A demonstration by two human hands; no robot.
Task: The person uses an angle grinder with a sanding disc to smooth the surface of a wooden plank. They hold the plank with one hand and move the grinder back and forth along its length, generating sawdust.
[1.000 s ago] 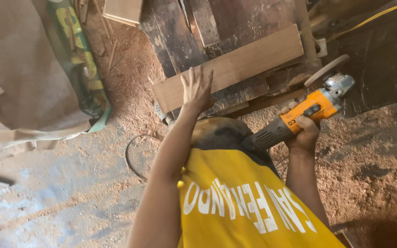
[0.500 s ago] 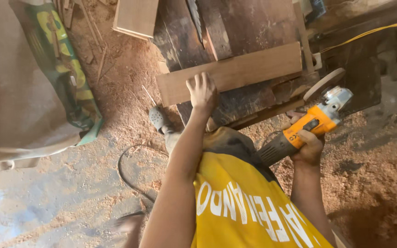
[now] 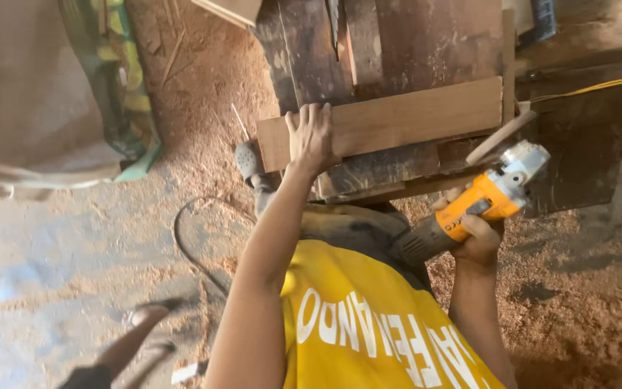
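Holding a light wooden board (image 3: 397, 119) flat with the left hand (image 3: 311, 137), fingers spread over its left end, palm down, no wrap around it, just pressing it onto the dark planks (image 3: 397, 43) of the surface underneath. Right hand (image 3: 480, 234) has a full closed grip on the body of an orange angle grinder (image 3: 469, 209); its head and sanding disc (image 3: 502, 133) sit at the board's lower right corner, disc edge touching or just off the wood, can't tell which. Board lies crosswise on the planks, long edge toward the person, nothing visible clamping it. Risks as I read them: one-hand control of the grinder means a catch on the board edge could kick it sideways; board held only by palm pressure could slide or pivot under disc load. Left hand is on the same board, well apart from the disc for now, but a slip brings them closer. Black cable (image 3: 196, 245) loops on the sawdust-covered floor (image 3: 577, 302) near the person's body, a snag point. Yellow shirt (image 3: 368, 331) hangs loose close to the grinder's tail.
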